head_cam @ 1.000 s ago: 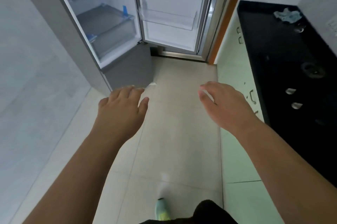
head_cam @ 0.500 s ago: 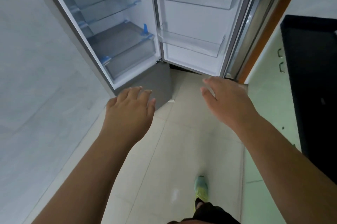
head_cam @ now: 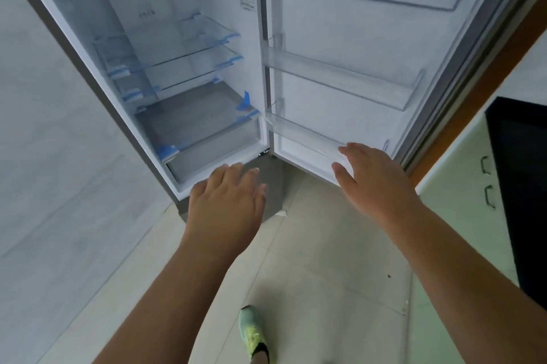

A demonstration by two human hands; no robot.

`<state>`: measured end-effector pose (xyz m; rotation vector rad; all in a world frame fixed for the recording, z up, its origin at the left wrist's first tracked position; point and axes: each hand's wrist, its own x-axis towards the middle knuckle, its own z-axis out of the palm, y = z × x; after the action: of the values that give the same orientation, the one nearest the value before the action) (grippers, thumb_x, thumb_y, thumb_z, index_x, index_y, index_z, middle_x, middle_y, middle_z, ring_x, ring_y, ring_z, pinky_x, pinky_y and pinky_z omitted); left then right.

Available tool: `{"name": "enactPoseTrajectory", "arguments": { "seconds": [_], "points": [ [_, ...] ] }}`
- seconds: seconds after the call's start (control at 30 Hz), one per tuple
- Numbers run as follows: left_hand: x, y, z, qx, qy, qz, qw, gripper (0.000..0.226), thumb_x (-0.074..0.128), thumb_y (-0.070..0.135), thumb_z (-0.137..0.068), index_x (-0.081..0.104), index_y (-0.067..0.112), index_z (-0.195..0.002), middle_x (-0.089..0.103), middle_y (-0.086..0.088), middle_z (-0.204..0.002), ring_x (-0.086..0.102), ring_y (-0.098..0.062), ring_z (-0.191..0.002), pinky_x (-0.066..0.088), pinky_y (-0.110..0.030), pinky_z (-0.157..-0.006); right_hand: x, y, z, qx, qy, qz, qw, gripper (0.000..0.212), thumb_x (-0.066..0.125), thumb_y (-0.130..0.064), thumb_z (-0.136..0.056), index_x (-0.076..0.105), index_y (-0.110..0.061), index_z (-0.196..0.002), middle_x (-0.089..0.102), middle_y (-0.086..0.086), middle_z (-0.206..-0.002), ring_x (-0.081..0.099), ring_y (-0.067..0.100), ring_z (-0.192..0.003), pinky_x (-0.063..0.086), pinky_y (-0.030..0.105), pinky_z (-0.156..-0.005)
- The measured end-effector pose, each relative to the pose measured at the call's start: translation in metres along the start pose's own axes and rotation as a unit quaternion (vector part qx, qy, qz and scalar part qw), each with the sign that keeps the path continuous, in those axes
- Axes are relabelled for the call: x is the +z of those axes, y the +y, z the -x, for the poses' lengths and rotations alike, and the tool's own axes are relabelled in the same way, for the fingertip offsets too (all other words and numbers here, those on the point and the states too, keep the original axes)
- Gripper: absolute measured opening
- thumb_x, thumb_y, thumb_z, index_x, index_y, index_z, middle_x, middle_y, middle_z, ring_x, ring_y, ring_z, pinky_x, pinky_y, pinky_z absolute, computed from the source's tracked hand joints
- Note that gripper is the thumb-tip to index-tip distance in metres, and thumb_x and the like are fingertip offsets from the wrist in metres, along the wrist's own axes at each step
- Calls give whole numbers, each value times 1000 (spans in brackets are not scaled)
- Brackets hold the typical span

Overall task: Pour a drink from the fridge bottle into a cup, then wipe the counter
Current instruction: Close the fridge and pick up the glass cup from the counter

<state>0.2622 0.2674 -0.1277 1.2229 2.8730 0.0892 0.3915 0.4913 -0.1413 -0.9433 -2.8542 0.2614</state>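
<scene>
1. Head view, kitchen: we face the open fridge [head_cam: 189,73], which fills the upper half of the frame, its glass shelves [head_cam: 177,47] and bottom drawer [head_cam: 204,138] showing no contents.
2. Swung wide at upper right, the fridge door [head_cam: 355,38] carries three clear door racks [head_cam: 349,82], and we can see nothing standing in them.
3. A dark counter [head_cam: 521,186] cuts into the right edge of the frame above pale cabinet fronts [head_cam: 461,186]; a tiled floor [head_cam: 310,275] runs through the centre.
4. Our left hand [head_cam: 228,204] hangs at centre frame before the fridge's lower edge, fingers spread and loose, gripping nothing.
5. Our right hand [head_cam: 370,177] reaches at centre right toward the lowest door rack, fingers likewise apart and holding nothing; whether it touches the rack we cannot tell.
6. A green shoe [head_cam: 253,331] steps in at bottom centre.
7. Neither bottle nor cup appears anywhere in frame, so the task looks barely begun. We judge that a chilled bottle, once found, would be fairly heavy if full and perhaps slick with condensation, and best taken around the body just below the neck with a full wrap of the fingers.
</scene>
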Motion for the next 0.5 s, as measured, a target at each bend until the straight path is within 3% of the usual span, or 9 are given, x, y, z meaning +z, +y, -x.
{"name": "enactPoseTrajectory", "arguments": {
  "seconds": [0.23,0.33,0.4,0.5],
  "points": [
    [-13,-8,-120,71,30,21,997,54,20,52,-110,33,31,-158,34,1,-167,28,-24,-156,26,-49,-124,-30,1,-81,60,42,69,995,66,23,-59,-105,39,-23,-159,33,1,-168,31,23,-156,26,40,-125],
    [-23,0,-170,111,42,17,993,54,21,52,-109,33,31,-158,32,-1,-168,27,-25,-157,28,-50,-123,-38,4,-112,74,101,69,990,80,6,-62,-102,47,-18,-154,40,7,-164,37,30,-153,34,50,-124],
    [-28,8,-198,139,52,13,989,54,23,50,-110,33,30,-159,32,-2,-168,27,-26,-156,28,-51,-122,-39,10,-129,93,107,72,987,74,14,-60,-104,48,-17,-154,41,9,-164,36,31,-153,33,50,-124],
    [-39,22,-222,167,69,8,984,53,27,48,-110,36,29,-159,34,-2,-168,29,-27,-155,30,-50,-121,-39,18,-145,130,44,82,987,65,25,-55,-106,37,-21,-160,29,4,-170,24,26,-158,22,44,-129]
  ]
}}
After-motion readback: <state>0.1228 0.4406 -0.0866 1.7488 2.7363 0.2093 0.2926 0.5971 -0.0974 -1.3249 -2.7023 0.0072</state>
